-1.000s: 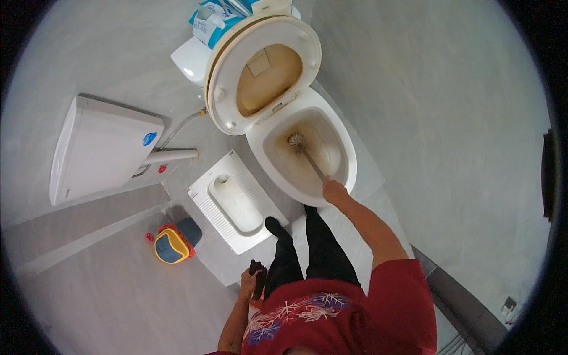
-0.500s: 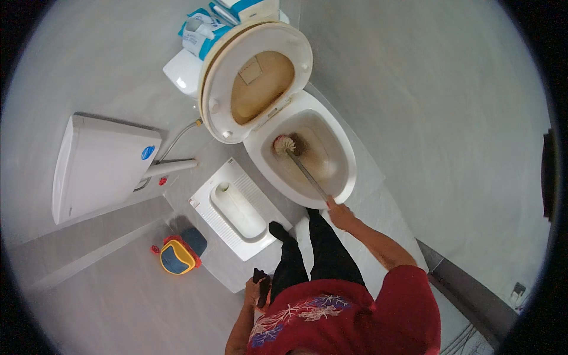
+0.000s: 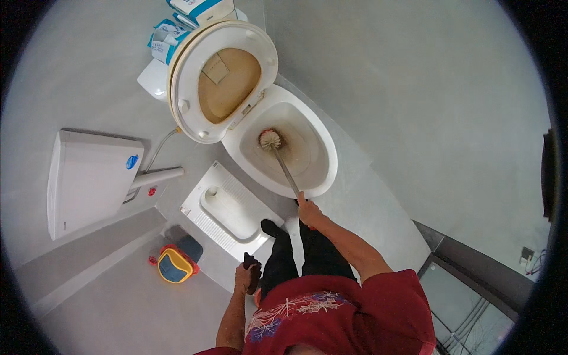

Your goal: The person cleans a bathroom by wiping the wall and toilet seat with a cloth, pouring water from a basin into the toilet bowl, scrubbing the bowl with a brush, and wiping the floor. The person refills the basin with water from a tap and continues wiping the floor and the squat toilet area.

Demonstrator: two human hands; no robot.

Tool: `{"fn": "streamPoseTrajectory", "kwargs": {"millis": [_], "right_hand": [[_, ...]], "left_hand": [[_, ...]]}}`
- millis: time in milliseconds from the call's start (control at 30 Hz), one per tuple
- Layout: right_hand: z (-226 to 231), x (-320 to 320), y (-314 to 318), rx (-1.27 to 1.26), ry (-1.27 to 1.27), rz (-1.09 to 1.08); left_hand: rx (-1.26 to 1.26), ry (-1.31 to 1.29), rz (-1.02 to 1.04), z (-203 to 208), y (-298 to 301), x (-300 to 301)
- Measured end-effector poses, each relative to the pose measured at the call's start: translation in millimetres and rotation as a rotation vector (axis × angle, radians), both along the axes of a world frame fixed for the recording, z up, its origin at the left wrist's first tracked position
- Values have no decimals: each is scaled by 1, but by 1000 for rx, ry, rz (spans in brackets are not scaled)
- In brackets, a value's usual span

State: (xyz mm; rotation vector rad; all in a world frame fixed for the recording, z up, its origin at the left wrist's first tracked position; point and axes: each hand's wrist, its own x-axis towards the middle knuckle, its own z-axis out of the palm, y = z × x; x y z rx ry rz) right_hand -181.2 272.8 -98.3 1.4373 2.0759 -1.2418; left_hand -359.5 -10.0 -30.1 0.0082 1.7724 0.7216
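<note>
My right hand [image 3: 308, 212] is closed round the handle end of a toilet brush [image 3: 286, 172], just past the front rim of a white toilet [image 3: 327, 148]. The brush slants down into the bowl, and its pale round bristle head sits over the dark-stained drain area. The toilet's lid and seat [image 3: 180, 89] are raised, with brown staining on the lid's inner face. Low at my left side, my left hand [image 3: 243, 278] is closed on a dark brown object [image 3: 252, 273] whose kind I cannot make out.
A white squat pan [image 3: 260, 214] lies in the floor left of the toilet. A wall cistern [image 3: 89, 183] hangs farther left, above a small yellow-and-blue bin [image 3: 174, 266]. Blue-and-white packs [image 3: 168, 41] rest on the toilet tank. A grey wall [image 3: 414, 106] rises at right.
The whole view has shifted, so the toilet appears farther left. The brush head stays near the drain with my right hand on its handle. My left hand still holds the dark object.
</note>
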Motion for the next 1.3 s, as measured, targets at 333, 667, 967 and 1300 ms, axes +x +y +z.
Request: {"fn": "streamPoseTrajectory", "kwargs": {"millis": [333,667,967,1300], "right_hand": [[166,147,82,221,-547,591],[61,60,124,310,-437,354],[129,91,19,-238,-335,381],[66,1,-7,-207,-87,17]], "left_hand": [[16,49,-17,-44,-62,12],[-20,-48,240,16,-43,19],[-157,208,-148,5,-61,26],[-8,-44,135,1,-89,21]]}}
